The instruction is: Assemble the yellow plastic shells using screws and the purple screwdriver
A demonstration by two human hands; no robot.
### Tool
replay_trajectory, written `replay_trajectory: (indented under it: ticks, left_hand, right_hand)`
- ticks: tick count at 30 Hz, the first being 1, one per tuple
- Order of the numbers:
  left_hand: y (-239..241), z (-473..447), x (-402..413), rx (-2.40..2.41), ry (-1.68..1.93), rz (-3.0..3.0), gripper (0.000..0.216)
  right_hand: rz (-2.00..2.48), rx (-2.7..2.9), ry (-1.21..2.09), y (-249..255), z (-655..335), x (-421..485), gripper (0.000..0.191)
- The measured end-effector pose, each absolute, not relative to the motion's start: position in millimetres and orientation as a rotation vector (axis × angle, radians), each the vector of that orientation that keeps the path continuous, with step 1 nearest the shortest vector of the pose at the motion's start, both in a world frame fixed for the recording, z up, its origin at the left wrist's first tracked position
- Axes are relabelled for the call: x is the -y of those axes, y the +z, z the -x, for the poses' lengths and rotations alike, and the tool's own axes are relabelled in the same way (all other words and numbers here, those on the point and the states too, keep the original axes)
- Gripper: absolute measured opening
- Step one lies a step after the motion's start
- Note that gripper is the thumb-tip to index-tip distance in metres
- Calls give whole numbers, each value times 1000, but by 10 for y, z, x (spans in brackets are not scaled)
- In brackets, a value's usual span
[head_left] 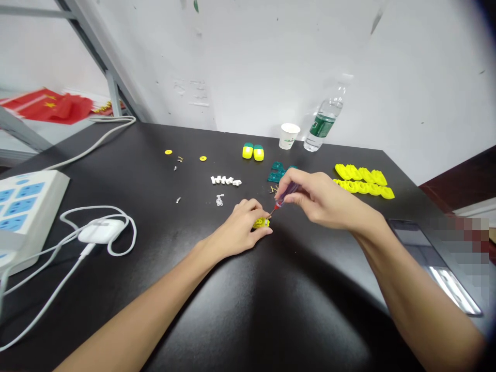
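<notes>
On the dark table (197, 336), I had the left hand (247, 225) pinching a small yellow piece (261, 223) at centre, the right hand (318, 199) gripping a screwdriver (287, 194) at its right edge. Screwdriving seemed under way; turning called for steady alignment.

The glossy black table (217, 320) is set against a marked white wall (248, 67), beside a grey rack (113, 93) at left.

Yellow part (261, 223) partly hidden by left hand (248, 225), screwdriver handle (288, 194) by right hand (320, 199), power strip (27, 214) cropped
</notes>
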State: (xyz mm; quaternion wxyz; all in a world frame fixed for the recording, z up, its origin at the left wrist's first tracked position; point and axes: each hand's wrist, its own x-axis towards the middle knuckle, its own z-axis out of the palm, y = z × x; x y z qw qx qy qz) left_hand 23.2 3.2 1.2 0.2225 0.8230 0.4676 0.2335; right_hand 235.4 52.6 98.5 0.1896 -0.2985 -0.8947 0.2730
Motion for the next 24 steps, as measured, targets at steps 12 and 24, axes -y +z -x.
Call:
replay_trajectory:
  ticks: [12, 24]
  left_hand:
    - [13, -243, -20, -1303, 668, -2277, 24]
    - [-15, -297, 22, -1390, 716, -2263, 24]
  right_hand:
    - [875, 2472, 679, 967, -2337, -516, 14]
    - [1062, 2278, 640, 910, -2196, -434, 6]
